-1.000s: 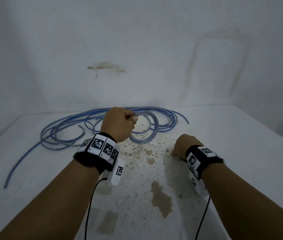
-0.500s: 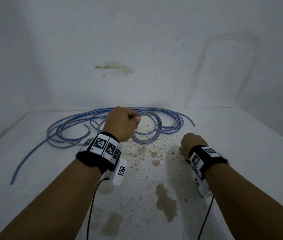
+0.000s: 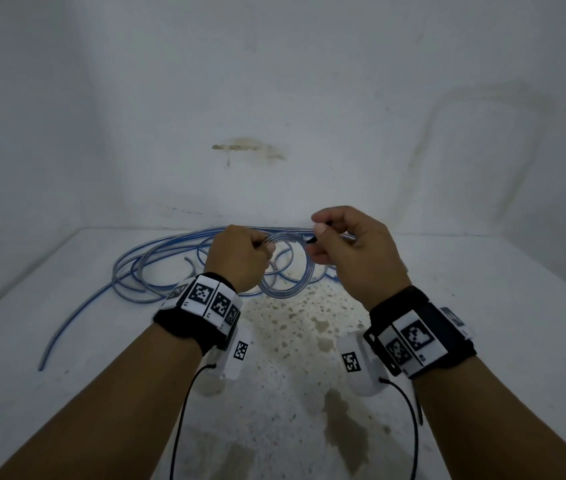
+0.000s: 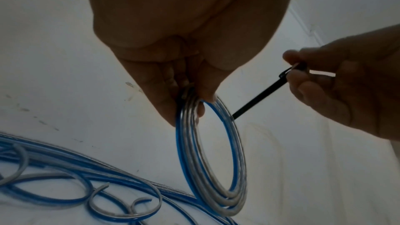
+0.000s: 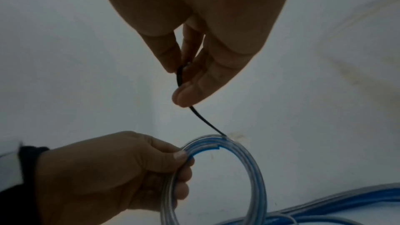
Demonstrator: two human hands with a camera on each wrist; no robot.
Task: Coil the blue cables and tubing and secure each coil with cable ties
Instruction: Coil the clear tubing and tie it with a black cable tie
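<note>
My left hand (image 3: 240, 258) grips a small coil of clear blue-striped tubing (image 3: 290, 271) by its upper left side and holds it above the table; the coil (image 4: 213, 156) hangs below the fingers. My right hand (image 3: 335, 240) pinches a black cable tie (image 4: 259, 95) between thumb and fingers. The tie's (image 5: 205, 122) free tip touches the top of the coil (image 5: 249, 168). Loose blue tubing (image 3: 156, 268) lies spread on the table behind and to the left.
A white table (image 3: 482, 323) with brown stains (image 3: 340, 420) near the middle meets white walls at the back and sides. One long blue strand (image 3: 66, 327) trails toward the front left. Black sensor cables hang from both wrists.
My right hand rose from the table with a black cable tie and came up beside the coil. My left hand kept holding the coil.
</note>
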